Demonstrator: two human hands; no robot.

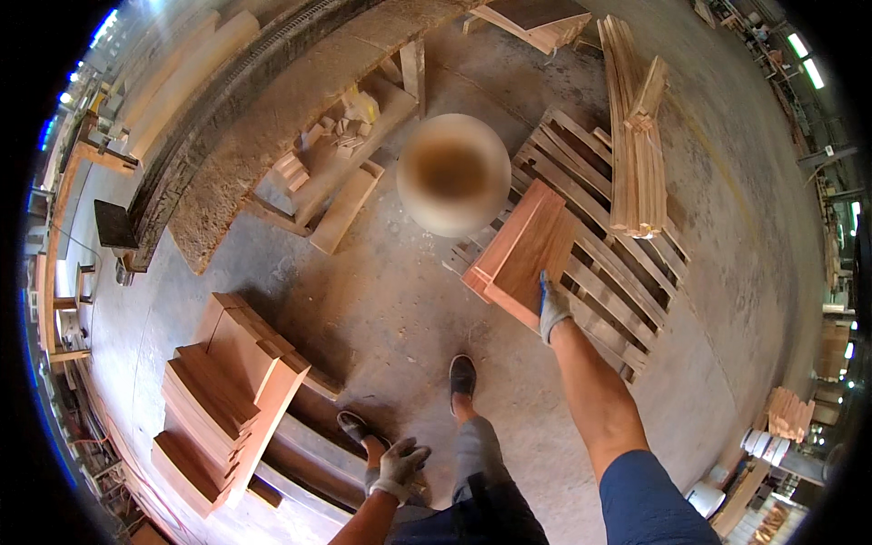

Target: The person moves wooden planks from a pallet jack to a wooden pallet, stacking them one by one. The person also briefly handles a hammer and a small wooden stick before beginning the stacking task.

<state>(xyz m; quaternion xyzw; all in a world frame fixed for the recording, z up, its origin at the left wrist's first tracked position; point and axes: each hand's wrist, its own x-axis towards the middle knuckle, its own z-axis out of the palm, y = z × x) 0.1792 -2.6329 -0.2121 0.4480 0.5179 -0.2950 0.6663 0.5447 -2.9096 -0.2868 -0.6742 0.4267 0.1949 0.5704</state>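
My right hand (554,313), in a pale glove with a blue palm, reaches forward and grips the near right edge of a reddish wooden board (536,263). That board lies with another alongside it on a slatted wooden pallet (618,300); how far the fingers go under the edge is hidden. Low over my left leg hangs my left hand (400,468), also gloved, its fingers apart and nothing in them. Left of it, a stack of reddish boards (222,400) rests on a second pallet (313,450).
A bundle of long, thin wood strips (636,154) lies across the pallet's far right. Ahead stands a round, pale drum (454,173) with a brown centre. A dusty workbench (300,118) with offcuts on its lower shelf runs along the far left. White buckets (704,500) stand at the right.
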